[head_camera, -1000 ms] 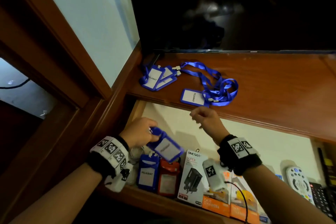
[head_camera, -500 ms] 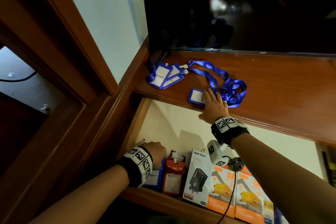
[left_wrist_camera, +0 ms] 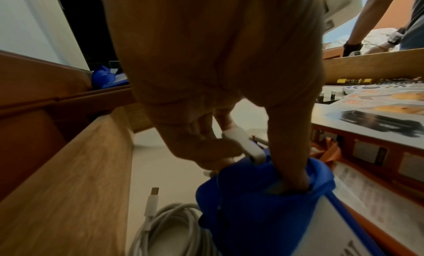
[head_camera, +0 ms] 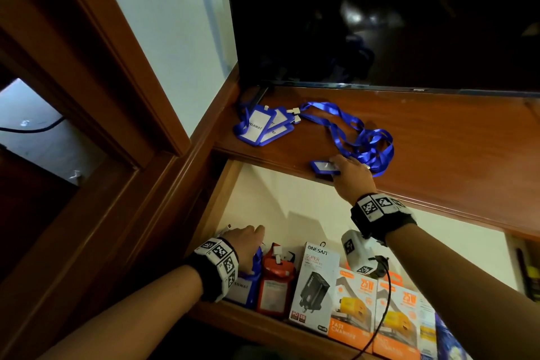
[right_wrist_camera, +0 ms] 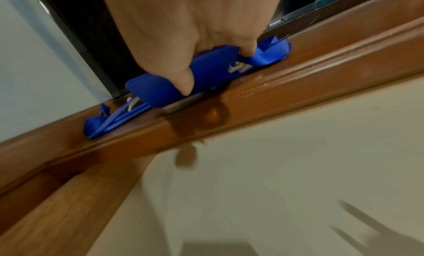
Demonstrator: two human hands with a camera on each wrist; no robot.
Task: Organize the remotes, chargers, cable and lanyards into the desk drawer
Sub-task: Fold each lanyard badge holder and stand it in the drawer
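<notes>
My left hand (head_camera: 245, 242) is down in the open drawer (head_camera: 292, 207) at its front left corner. There it pinches the top of a blue badge holder (left_wrist_camera: 263, 214) that stands beside a red holder (head_camera: 274, 286). A coiled white cable (left_wrist_camera: 169, 229) lies left of it. My right hand (head_camera: 347, 166) is up on the desk top (head_camera: 453, 140), thumb and fingers curled round another blue badge holder (right_wrist_camera: 206, 75) whose blue lanyard ribbon (head_camera: 368, 143) lies tangled behind. Several more blue holders (head_camera: 260, 126) lie at the desk's back left.
Charger boxes stand along the drawer front: a white one (head_camera: 315, 283) and two orange ones (head_camera: 353, 310). Remotes (left_wrist_camera: 358, 86) lie further right in the drawer. A dark TV screen (head_camera: 380, 17) stands behind the desk top. A wooden frame closes the left side.
My left hand has lowered the blue holder into the drawer's front left corner. My right hand has reached up onto the desk and closed on the badge holder there.
</notes>
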